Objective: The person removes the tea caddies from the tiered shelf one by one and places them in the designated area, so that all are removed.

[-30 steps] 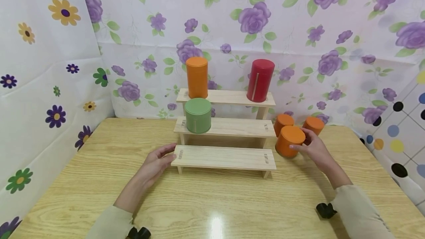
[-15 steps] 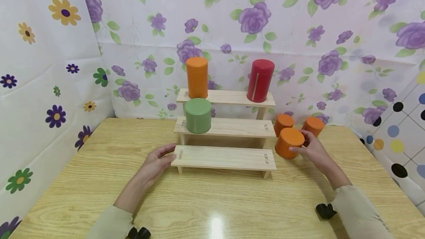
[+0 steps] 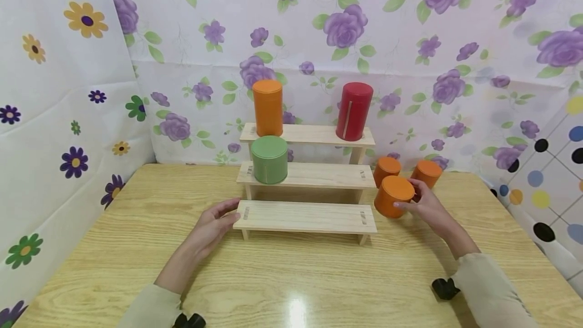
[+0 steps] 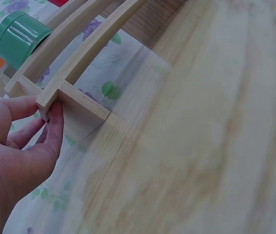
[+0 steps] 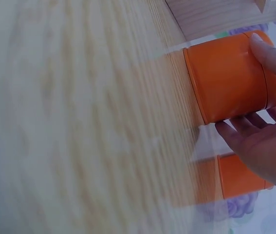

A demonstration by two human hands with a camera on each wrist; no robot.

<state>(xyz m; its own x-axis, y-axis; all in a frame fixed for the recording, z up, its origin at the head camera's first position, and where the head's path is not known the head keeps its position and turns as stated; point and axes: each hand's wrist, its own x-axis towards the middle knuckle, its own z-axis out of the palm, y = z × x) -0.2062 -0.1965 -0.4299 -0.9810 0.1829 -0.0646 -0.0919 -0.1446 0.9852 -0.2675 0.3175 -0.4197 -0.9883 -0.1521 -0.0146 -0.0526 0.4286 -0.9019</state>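
Just right of the wooden stand point(image 3: 305, 216), the front orange tin point(image 3: 392, 199), clamped by the right fingers point(image 3: 420, 187), sits slightly further frontward than a second ago, suggesting fine positioning, while the left fingers point(image 3: 227, 205) pinch the stand's left end.

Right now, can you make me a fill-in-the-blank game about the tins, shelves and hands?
Out of the top shelf, middle shelf and bottom shelf, the left hand pinches the ____ one.
The green tin stands on the ____ shelf.
The tall orange tin shares its shelf with a tall ____ tin.
The right hand holds a short tin coloured ____.
Missing words: bottom; middle; red; orange.
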